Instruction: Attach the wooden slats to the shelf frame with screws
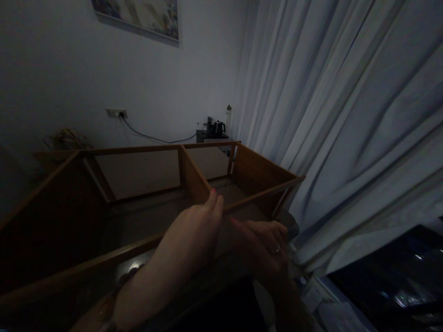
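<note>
A wooden shelf frame (148, 150) with a middle divider (194, 175) lies in front of me in dim light. My left hand (199, 226) reaches forward, fingers held together, with its fingertips at the near end of the divider where it meets the front rail (266, 192). My right hand (265, 244), a ring on one finger, rests just right of it below the front rail, fingers curled; what it holds, if anything, is hidden in the dark. A bracelet (129, 272) sits on my left wrist.
Pale curtains (346, 129) hang close on the right. A white wall (69, 69) behind carries a picture (138, 16) and a socket (116, 112) with a black cable. A kettle (218, 127) stands on a small dark table at the back. Dark shiny objects (391, 276) lie at lower right.
</note>
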`<state>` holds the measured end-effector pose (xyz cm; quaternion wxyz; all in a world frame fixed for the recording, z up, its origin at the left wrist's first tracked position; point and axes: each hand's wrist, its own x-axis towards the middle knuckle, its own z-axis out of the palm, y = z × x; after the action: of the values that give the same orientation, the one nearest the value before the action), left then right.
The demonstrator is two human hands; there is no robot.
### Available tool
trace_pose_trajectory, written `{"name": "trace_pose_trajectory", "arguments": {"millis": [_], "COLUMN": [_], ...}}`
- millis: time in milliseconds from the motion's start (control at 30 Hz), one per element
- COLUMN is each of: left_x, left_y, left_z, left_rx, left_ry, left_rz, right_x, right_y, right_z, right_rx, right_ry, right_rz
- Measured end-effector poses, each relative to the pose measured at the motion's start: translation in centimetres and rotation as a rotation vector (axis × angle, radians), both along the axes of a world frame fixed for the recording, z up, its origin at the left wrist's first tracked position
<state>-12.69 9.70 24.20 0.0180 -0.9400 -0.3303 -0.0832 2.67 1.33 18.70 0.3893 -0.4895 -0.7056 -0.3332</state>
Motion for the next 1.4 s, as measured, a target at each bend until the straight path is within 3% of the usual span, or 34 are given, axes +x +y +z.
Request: {"name": "trace_pose_trajectory", "arguments": {"millis": [200, 300, 433, 533, 633, 833, 1000, 1267, 1400], "left_x": [0.1, 0.1, 0.1, 0.1, 0.1, 0.1, 0.2, 0.1, 0.2], "left_y": [-0.1, -0.1, 0.1, 0.2, 0.0, -0.2, -0.2, -0.1, -0.2], "left_z": [0.2, 0.0, -0.5, -0.4, -0.2, 0.1, -0.1, -0.5, -0.2], "left_rx": [0.056, 0.097, 0.148, 0.136, 0.088, 0.062, 0.035, 0.051, 0.056], "left_ry": [0.068, 0.063, 0.055, 0.068, 0.063, 0.036, 0.043, -0.005, 0.023], "left_rz": [0.016, 0.01, -0.019, -0.027, -0.012, 0.009, 0.024, 0.028, 0.036], "right_x": [-1.2, -2.3, -3.4, -3.8, -3.9, -2.4, -0.3, 0.7, -0.8], "right_y": [0.0, 0.1, 0.1, 0.3, 0.6, 0.6, 0.0, 0.6, 0.8], "right_z": [0.3, -0.1, -0.7, -0.8, -0.7, -1.2, -1.2, -0.9, -1.2], "right_rx": [-0.065, -0.23, -0.561, -0.604, -0.485, -0.027, -0.037, -0.115, -0.02], "right_ry": [0.147, 0.407, 0.834, 0.971, 0.793, 0.348, 0.014, -0.005, 0.215], "right_rz": [-0.04, 0.079, 0.249, 0.268, 0.22, -0.041, 0.22, 0.409, 0.3]}}
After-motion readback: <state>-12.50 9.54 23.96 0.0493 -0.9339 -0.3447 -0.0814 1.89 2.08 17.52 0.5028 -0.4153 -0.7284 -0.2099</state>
